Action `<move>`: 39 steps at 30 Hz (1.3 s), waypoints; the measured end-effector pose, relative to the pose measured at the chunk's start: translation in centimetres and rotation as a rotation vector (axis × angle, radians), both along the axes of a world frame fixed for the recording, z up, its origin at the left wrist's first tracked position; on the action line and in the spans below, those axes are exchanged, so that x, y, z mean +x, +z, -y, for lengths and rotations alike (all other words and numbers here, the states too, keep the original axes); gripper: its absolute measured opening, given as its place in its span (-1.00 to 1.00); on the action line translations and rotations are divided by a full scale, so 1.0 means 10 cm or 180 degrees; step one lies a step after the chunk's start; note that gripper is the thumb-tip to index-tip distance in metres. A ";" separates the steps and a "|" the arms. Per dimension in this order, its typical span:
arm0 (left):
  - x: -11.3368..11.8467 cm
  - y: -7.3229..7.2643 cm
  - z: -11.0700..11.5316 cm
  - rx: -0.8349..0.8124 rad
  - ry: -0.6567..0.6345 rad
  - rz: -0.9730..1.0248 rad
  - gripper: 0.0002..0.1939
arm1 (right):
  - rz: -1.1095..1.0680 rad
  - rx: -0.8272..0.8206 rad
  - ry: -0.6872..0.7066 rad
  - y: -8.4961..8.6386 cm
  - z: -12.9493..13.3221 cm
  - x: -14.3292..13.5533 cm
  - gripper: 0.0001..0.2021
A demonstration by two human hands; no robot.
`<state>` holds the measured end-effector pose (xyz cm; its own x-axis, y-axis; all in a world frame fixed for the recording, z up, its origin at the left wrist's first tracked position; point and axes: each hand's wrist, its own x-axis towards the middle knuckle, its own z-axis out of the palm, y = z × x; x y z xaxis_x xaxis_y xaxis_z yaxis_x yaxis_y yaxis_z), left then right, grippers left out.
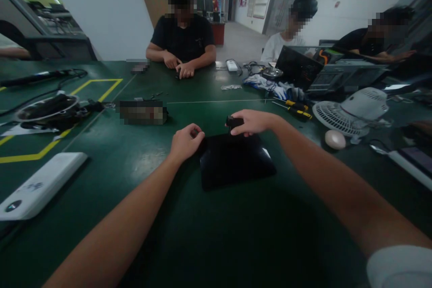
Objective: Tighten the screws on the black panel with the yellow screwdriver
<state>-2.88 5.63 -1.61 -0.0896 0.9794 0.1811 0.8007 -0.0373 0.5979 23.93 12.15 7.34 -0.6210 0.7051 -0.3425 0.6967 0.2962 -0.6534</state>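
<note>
A flat black panel (238, 162) with a glossy surface lies on the green table in front of me. My right hand (251, 122) is over its far edge, thumb and fingers closed around a small black object (233, 122). That object stands upright in my grip, and its exact kind does not show. Beside the panel's far left corner, my left hand (187, 143) rests on the table with its fingers curled in. Whatever those fingers may hold is hidden.
On the left are a white power bank (43, 184) and coiled black cables (50, 108). A pixelated box (143, 112) sits ahead. To the right lie yellow-black screwdrivers (297, 109), a white fan (351, 110) and a pale mouse (335, 139). A person (182, 36) sits opposite; two others are farther right.
</note>
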 end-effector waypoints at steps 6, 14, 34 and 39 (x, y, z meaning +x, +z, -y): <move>0.01 0.01 0.01 -0.0044 -0.0047 -0.0125 -0.84 | -0.1164 0.0817 -0.0036 0.01 0.21 0.18 -0.59; 0.00 0.01 0.02 -0.0041 -0.0074 -0.0158 -0.82 | -0.1091 0.1374 -0.0588 -0.03 0.33 0.00 -0.66; 0.05 0.06 0.04 -0.0144 -0.0036 -0.0231 -0.79 | -0.0182 0.1592 0.1041 0.15 0.37 -0.02 -0.52; 0.04 0.06 0.03 -0.0181 -0.0009 -0.0285 -0.78 | 0.0020 0.1515 0.1063 0.04 0.40 -0.12 -0.48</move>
